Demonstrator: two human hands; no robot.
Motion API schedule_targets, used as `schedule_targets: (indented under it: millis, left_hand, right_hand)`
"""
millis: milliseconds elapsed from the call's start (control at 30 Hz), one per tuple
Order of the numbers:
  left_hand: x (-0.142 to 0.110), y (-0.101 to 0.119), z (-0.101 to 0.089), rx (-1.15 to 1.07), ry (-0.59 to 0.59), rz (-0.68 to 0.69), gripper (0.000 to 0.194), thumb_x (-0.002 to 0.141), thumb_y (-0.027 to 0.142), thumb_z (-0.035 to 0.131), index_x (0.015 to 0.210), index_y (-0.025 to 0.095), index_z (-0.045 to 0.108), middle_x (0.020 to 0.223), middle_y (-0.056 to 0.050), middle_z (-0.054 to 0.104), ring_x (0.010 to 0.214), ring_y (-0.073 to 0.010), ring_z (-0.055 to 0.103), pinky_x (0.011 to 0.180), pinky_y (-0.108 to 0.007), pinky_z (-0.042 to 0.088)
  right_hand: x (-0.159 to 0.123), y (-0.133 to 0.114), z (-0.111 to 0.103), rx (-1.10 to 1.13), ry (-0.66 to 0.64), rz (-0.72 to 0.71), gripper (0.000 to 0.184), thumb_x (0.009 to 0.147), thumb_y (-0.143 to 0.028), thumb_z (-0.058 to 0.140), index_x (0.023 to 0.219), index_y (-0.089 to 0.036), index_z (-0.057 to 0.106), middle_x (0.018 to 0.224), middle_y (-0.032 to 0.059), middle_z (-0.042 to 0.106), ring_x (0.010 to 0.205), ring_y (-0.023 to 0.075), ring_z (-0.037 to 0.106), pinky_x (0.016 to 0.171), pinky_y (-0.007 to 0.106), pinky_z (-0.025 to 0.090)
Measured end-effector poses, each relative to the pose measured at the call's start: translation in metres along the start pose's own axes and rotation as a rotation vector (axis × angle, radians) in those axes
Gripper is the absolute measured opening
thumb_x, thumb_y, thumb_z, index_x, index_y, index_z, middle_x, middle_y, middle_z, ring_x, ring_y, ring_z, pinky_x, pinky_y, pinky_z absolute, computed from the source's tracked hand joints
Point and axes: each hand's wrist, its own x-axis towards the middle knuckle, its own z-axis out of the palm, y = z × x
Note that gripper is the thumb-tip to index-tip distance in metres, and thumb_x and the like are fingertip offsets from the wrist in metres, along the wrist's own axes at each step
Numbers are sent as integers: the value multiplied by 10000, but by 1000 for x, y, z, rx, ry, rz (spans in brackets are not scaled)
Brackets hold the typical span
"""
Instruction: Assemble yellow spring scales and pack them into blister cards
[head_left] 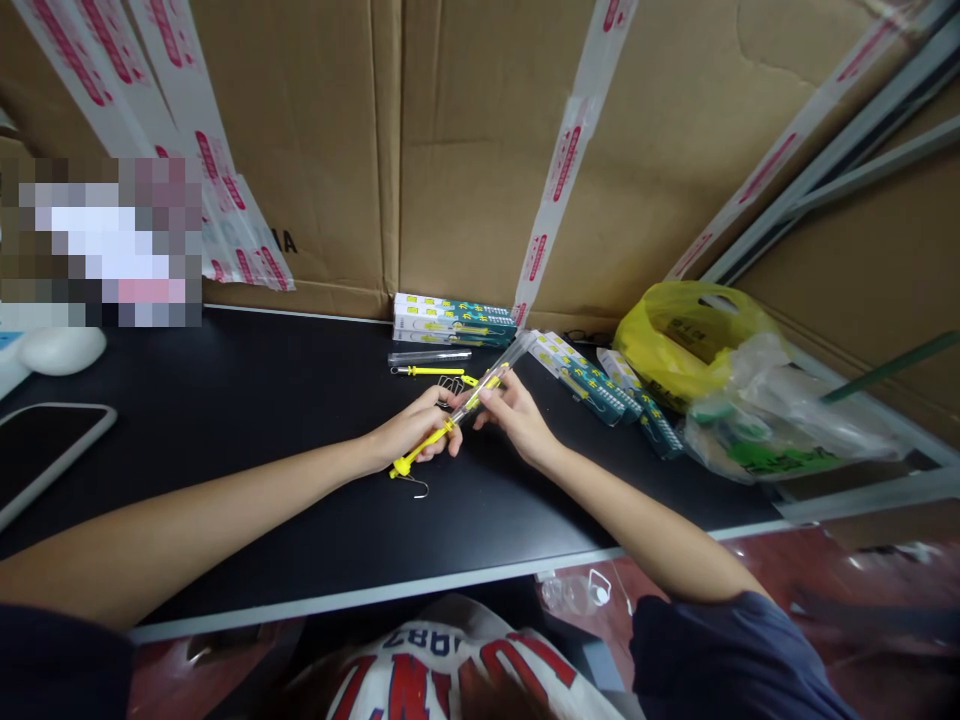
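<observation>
My left hand (420,425) is closed around a yellow plastic rod (429,442), which slants from lower left to upper right. A thin wire hook (420,488) hangs near the rod's lower end. The rod's upper part lies inside a clear plastic tube (517,350), gripped by my right hand (517,412) between thumb and fingers. Just beyond my hands, a second clear tube (429,356) and another yellow rod (431,372) with a metal tip lie on the black table (315,530). Several bent wire pieces (451,384) are partly hidden behind my fingers.
Printed white-and-green boxes (454,318) are stacked at the back, with more boxes (589,375) to the right. Yellow (694,335) and clear (795,410) plastic bags crowd the right end. At left lie a phone (49,450) and a rounded white object (64,350). Large cartons (480,150) wall the back.
</observation>
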Motion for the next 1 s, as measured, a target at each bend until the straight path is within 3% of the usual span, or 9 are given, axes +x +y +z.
schedule_targets:
  millis: [233,667,867,1000]
  left_hand:
    - [1,-3,-1,5,-2,23,318,670,151,436,958,226,324,590,43,626,348,-56,388,352,-134,279]
    - [4,-8,-2,63,-5,116,353,817,307,584,1034,215,321,845,-62,726,412,-47,461,431,-193,421]
    - [4,-10,-2,126,-10,125,339,861,386,559,1052,213,339,686,13,685,389,-63,495,411,-184,432]
    - [4,-11,-2,134,-16,131,352,872,383,551,1088,206,336,695,15,677,397,-60,503,413,-178,439]
  right_hand:
    - [0,0,0,24,-16,10,343,797,-434,680,942,-243,434,838,-7,695,784,151,698,544,216,569]
    - [0,-5,-4,54,3,-15,330,826,-418,657,930,-238,401,862,-2,700,723,140,705,584,247,590]
    - [0,-9,-7,50,12,-21,316,850,-425,628,935,-247,381,868,-8,696,717,134,712,620,261,600]
    - [-1,-8,-7,49,1,8,327,852,-433,623,950,-252,369,881,-14,688,712,139,716,604,272,607]
